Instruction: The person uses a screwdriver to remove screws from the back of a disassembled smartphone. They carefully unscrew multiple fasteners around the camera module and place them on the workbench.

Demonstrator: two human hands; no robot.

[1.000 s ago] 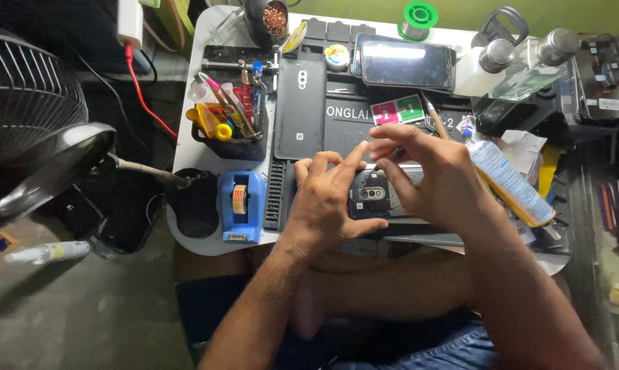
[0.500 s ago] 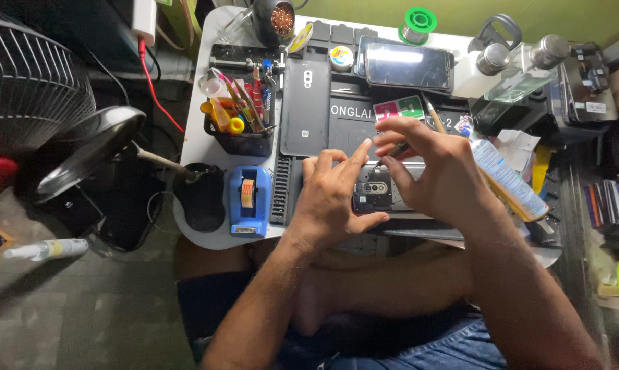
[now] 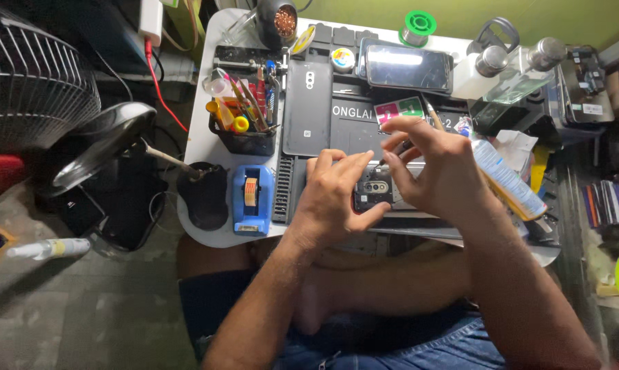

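Observation:
An opened dark phone (image 3: 374,194) with its camera module showing lies on a black work mat (image 3: 337,123) on a small white table. My left hand (image 3: 333,199) grips the phone's left end, thumb along its near edge. Just to the right, my right hand (image 3: 436,168) hovers over the phone, thumb and forefinger pinched on a thin dark tool (image 3: 392,156) whose tip points down at the phone's top edge.
A black tool holder (image 3: 244,123) full of screwdrivers and a blue tape dispenser (image 3: 252,199) sit at the left. A phone back cover (image 3: 307,106), another phone (image 3: 407,68), a solder spool (image 3: 419,24) and a microscope (image 3: 508,62) stand at the far side. A fan (image 3: 28,82) is on the left.
The view shifted slightly. Both hands stay on the phone, with my right fingers edging a little toward the phone's top edge.

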